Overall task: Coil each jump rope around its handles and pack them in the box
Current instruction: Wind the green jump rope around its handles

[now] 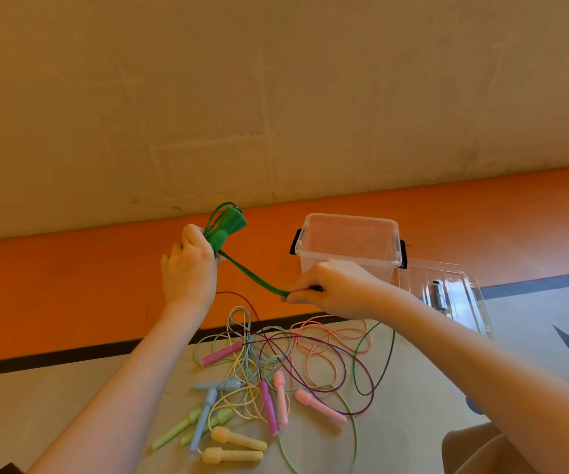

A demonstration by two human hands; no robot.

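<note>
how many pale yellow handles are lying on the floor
2. Both lie at the near edge of the rope pile: one pale yellow handle angled just behind the other pale yellow handle, which is nearest the camera. The tangled cords could hide another, though none shows.

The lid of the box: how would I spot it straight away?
Find the clear plastic box at the orange floor band. The lid lies flat on the floor against its right side, unlike the box: shallow, transparent, with a dark label showing.
</note>
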